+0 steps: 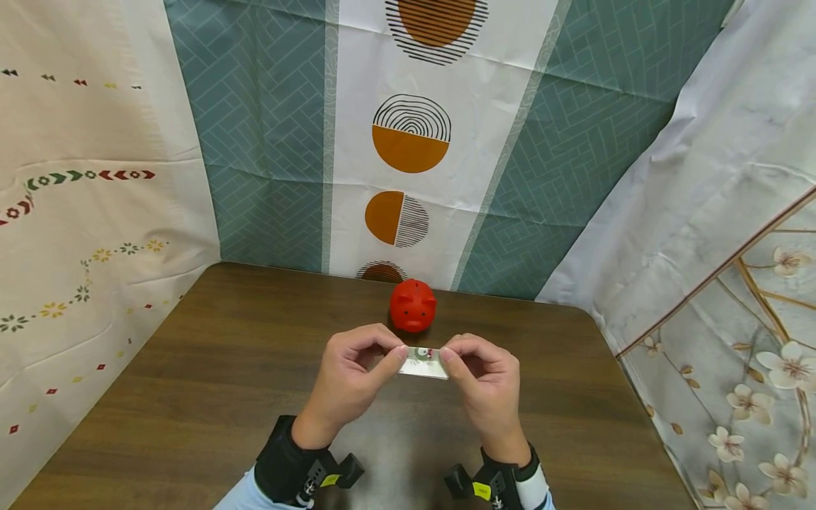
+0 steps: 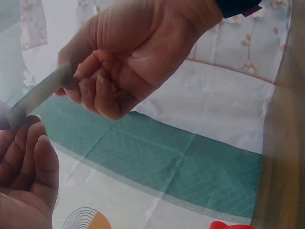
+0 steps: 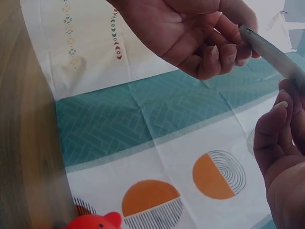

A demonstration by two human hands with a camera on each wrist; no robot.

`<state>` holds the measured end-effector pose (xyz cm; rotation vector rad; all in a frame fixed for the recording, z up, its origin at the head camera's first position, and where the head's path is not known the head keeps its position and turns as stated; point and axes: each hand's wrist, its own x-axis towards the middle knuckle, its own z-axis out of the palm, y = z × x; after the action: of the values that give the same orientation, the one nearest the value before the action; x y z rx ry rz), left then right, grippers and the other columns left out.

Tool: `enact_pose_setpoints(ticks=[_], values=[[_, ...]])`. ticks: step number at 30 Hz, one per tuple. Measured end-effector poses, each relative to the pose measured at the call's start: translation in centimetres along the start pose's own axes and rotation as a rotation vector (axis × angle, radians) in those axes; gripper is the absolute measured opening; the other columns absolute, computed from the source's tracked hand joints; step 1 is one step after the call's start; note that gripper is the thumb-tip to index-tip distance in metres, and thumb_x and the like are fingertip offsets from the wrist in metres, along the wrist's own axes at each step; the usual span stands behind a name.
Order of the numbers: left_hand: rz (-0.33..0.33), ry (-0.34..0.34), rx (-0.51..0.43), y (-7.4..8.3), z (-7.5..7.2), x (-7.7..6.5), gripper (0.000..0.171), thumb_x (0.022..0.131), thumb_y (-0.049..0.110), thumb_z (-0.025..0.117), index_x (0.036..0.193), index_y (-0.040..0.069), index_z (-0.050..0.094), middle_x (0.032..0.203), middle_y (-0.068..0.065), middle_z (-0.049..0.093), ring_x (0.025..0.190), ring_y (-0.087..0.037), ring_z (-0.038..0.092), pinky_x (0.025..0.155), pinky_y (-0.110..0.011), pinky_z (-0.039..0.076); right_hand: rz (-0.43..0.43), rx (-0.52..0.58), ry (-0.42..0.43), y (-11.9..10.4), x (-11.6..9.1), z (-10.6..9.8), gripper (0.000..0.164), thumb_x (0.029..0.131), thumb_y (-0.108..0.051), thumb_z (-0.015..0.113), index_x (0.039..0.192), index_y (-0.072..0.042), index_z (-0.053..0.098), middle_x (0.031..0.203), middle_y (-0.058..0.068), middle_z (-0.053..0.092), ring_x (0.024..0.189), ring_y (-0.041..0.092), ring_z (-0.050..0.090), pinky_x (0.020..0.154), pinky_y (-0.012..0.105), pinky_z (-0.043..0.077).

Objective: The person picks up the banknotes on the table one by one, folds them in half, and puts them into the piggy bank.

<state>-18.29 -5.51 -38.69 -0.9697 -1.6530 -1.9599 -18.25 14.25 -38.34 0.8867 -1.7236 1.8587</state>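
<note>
Both hands hold a small folded banknote-like paper (image 1: 423, 363), whitish with green and red print along its far edge. My left hand (image 1: 357, 375) pinches its left end between thumb and index finger; my right hand (image 1: 481, 379) pinches the right end the same way. It is raised above the table, and both wrist views show it nearly edge-on as a thin pale-green strip (image 2: 40, 95) (image 3: 274, 55). Just beyond the hands sits a red piggy bank (image 1: 413, 306), facing me, with a dark slot on top. Only its edge enters the wrist views.
The brown wooden table (image 1: 255, 368) reaches back to a teal and white patterned curtain (image 1: 274, 142). A cream cloth (image 1: 76, 234) hangs at the left, a white flowered one (image 1: 733, 319) at the right. Each wrist wears a black strap with a small camera.
</note>
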Motion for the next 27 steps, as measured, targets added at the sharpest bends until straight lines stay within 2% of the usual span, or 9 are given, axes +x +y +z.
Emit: enact_pose_setpoints(ticks=[3,7,10,12,14,18,20,23,27], values=[[0.064,0.051,0.070,-0.2,0.5,-0.1,0.018,0.089,-0.014,0.067,0.092,0.003,0.072,0.081,-0.010,0.068,0.071,-0.013,0.060,0.062,-0.023,0.056,0.007,-0.091,0.106,0.2,-0.1,0.5,0.019,0.086,0.017,0.068,0.099,0.003,0.070,0.086,0.004,0.065,0.071,0.015,0.056,0.055,0.022,0.048],[0.266,0.147,0.261,-0.5,1.2,-0.1,0.018,0.085,-0.012,0.071,0.093,0.003,0.073,0.083,-0.008,0.070,0.073,-0.013,0.060,0.067,-0.021,0.056,-0.033,-0.205,0.217,0.5,-0.4,1.5,0.022,0.083,0.013,0.075,0.102,0.002,0.073,0.090,0.008,0.065,0.075,0.014,0.059,0.062,0.018,0.055],[0.405,0.179,0.375,-0.6,1.8,0.1,0.012,0.086,-0.006,0.074,0.095,0.001,0.072,0.087,-0.010,0.069,0.076,-0.016,0.061,0.069,-0.021,0.056,-0.083,-0.179,0.169,0.6,-0.5,2.0,0.018,0.090,0.015,0.066,0.103,0.006,0.073,0.098,0.014,0.068,0.080,0.015,0.062,0.070,0.020,0.058],[0.449,0.166,0.418,-0.6,2.2,0.1,0.011,0.088,-0.001,0.075,0.098,0.000,0.072,0.092,-0.011,0.069,0.078,-0.017,0.063,0.071,-0.022,0.058,-0.090,-0.153,0.104,0.6,-0.6,2.1,0.022,0.095,0.013,0.057,0.110,0.007,0.072,0.109,0.014,0.067,0.090,0.014,0.065,0.077,0.022,0.060],[0.457,0.141,0.459,-0.5,2.5,-0.1,0.017,0.089,0.005,0.077,0.103,-0.001,0.072,0.097,-0.012,0.068,0.081,-0.018,0.064,0.073,-0.023,0.059,-0.084,-0.120,0.032,0.5,-0.7,2.3,0.027,0.098,0.010,0.051,0.117,0.008,0.069,0.121,0.015,0.064,0.102,0.016,0.065,0.084,0.024,0.060],[0.418,0.090,0.531,-0.3,2.7,-0.4,0.035,0.083,0.006,0.083,0.113,-0.001,0.067,0.106,-0.012,0.067,0.087,-0.019,0.065,0.077,-0.024,0.060,-0.033,-0.074,-0.060,0.4,-0.8,2.4,0.032,0.094,0.010,0.057,0.125,0.007,0.067,0.132,0.019,0.056,0.117,0.023,0.060,0.091,0.030,0.060],[0.392,0.059,0.542,-0.3,2.6,-0.3,0.043,0.077,0.004,0.087,0.115,0.000,0.066,0.108,-0.011,0.066,0.088,-0.018,0.065,0.078,-0.024,0.060,-0.002,-0.071,-0.058,0.3,-0.7,2.4,0.032,0.094,0.011,0.059,0.124,0.007,0.068,0.128,0.019,0.055,0.113,0.022,0.060,0.087,0.031,0.061],[0.354,0.042,0.518,-0.3,2.1,-0.1,0.052,0.071,0.003,0.090,0.116,0.002,0.066,0.110,-0.010,0.066,0.088,-0.017,0.063,0.076,-0.023,0.059,0.026,-0.128,-0.019,0.1,-0.6,2.0,0.026,0.096,0.012,0.058,0.116,0.004,0.072,0.114,0.013,0.058,0.097,0.016,0.059,0.071,0.024,0.060],[0.265,0.078,0.400,-0.2,1.4,0.2,0.047,0.078,0.005,0.087,0.120,0.002,0.065,0.111,-0.011,0.065,0.091,-0.018,0.062,0.074,-0.027,0.059,0.025,-0.130,-0.061,-0.1,-0.2,1.2,0.022,0.094,0.014,0.060,0.106,0.002,0.074,0.097,0.008,0.061,0.079,0.013,0.057,0.057,0.021,0.054]])
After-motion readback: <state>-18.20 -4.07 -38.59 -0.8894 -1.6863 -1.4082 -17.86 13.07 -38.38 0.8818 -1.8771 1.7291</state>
